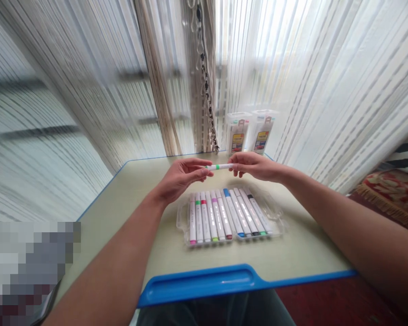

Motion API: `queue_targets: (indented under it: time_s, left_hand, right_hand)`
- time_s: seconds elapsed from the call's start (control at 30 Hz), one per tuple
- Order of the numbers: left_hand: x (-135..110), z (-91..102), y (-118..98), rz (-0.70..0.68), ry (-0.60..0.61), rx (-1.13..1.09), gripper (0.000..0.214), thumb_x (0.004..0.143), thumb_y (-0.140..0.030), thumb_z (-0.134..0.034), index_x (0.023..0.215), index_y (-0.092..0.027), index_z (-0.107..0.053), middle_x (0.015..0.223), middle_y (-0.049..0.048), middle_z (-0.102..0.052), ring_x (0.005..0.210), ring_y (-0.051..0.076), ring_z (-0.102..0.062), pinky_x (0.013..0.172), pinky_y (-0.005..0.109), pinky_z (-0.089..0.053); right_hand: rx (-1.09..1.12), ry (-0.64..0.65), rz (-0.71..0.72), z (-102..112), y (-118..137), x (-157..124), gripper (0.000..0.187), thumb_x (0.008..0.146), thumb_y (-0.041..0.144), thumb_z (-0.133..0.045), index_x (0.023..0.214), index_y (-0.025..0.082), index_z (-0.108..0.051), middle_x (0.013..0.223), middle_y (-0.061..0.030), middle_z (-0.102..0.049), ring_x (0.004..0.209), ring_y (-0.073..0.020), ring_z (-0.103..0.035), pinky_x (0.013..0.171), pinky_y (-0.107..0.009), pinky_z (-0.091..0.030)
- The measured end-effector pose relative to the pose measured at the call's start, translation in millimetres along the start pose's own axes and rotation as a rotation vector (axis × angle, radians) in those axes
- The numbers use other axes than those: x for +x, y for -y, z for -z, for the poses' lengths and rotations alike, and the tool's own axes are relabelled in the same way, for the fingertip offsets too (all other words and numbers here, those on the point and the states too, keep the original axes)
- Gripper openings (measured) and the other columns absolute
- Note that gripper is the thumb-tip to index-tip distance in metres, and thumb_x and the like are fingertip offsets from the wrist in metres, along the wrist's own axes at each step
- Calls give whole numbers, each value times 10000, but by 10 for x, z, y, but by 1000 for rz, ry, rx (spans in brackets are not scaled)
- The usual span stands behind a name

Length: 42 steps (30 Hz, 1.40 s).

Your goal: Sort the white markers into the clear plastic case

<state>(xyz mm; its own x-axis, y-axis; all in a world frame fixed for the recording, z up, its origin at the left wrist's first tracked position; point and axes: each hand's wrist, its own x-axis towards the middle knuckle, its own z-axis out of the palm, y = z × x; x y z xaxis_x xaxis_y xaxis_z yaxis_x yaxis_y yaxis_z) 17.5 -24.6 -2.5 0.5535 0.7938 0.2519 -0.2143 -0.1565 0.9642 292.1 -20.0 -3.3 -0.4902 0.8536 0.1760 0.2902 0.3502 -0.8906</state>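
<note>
Both my hands hold one white marker with a green band (219,167) level above the table. My left hand (182,177) pinches its left end with thumb and fingertips. My right hand (255,165) grips its right end, fingers curled round it. Directly below lies a clear plastic tray (275,213) filled with several white markers (224,216) side by side, their caps pink, green, red, purple, blue and black.
The small beige table (129,203) has a blue rim and a blue groove (204,281) along its near edge. Two clear marker boxes (250,131) stand at the far edge against sheer striped curtains. A patterned rug (391,190) lies to the right.
</note>
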Motion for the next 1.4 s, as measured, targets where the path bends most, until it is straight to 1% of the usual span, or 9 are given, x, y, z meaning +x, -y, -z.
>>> queue_targets:
  time_s: [0.17, 0.4, 0.63, 0.77, 0.9, 1.03, 1.13, 1.23, 1.4]
  left_hand:
    - [-5, -17, -9, -5, -46, 19, 318, 663, -189, -915, 965, -176, -819, 812, 60, -781, 740, 123, -690, 715, 248, -501]
    - [-8, -33, -24, -2, -57, 8, 313, 645, -196, -926, 939, -183, -821, 782, 48, -774, 698, 109, -675, 720, 245, -507]
    - [3, -19, -15, -7, -107, -26, 169, 737, -269, -873, 840, -155, -803, 746, 54, -754, 699, 119, -683, 665, 229, -501]
    - [17, -14, -5, -9, -144, -76, 215, 744, -329, -869, 808, -140, -791, 750, 53, -738, 681, 124, -686, 642, 236, -508]
    - [22, -20, 3, -19, -154, -95, 265, 742, -380, -868, 807, -134, -792, 759, 59, -733, 671, 128, -686, 633, 243, -509]
    - [9, -25, -7, -24, -149, -89, 236, 724, -325, -885, 846, -138, -807, 743, 68, -746, 670, 115, -672, 644, 229, -500]
    - [-1, -18, -11, -24, -150, -81, 226, 688, -258, -905, 866, -151, -815, 726, 62, -752, 655, 102, -658, 640, 218, -485]
    - [-4, -3, -5, -20, -159, -72, 243, 660, -230, -916, 873, -166, -818, 721, 55, -758, 644, 99, -654, 637, 217, -479]
    - [0, 5, -1, -9, -171, -53, 266, 630, -202, -924, 872, -174, -817, 708, 49, -759, 632, 101, -648, 635, 224, -472]
  right_hand:
    - [8, -5, -2, -2, -4, 3, 244, 884, 383, -718, 941, 152, -661, 857, -40, -664, 751, -148, -636, 687, -315, -537]
    - [6, -1, 3, -11, 4, -3, 233, 882, 371, -723, 954, 155, -674, 814, -32, -673, 726, -143, -631, 685, -315, -537]
    - [37, -21, 2, -25, 44, 0, 279, 857, 396, -755, 934, 140, -674, 791, -27, -666, 709, -139, -622, 682, -318, -523]
    - [56, -38, 7, -33, 74, 0, 305, 840, 415, -773, 924, 137, -678, 762, -20, -663, 683, -137, -617, 673, -322, -515]
    - [78, -56, -7, -34, 85, -1, 303, 829, 409, -786, 920, 141, -679, 764, -20, -665, 684, -138, -620, 675, -326, -516]
    - [88, -65, -13, -33, 89, -3, 326, 817, 421, -794, 930, 137, -680, 779, -25, -667, 683, -137, -619, 674, -324, -514]
    - [81, -75, -10, -31, 92, -3, 344, 808, 437, -800, 927, 135, -686, 762, -27, -666, 677, -138, -613, 667, -322, -504]
    - [81, -86, -2, -29, 103, -4, 357, 796, 447, -810, 922, 135, -692, 729, -22, -659, 666, -139, -605, 658, -317, -493]
    - [76, -146, 29, -39, 152, -21, 376, 795, 467, -811, 915, 128, -704, 690, -10, -633, 641, -127, -583, 655, -306, -484]
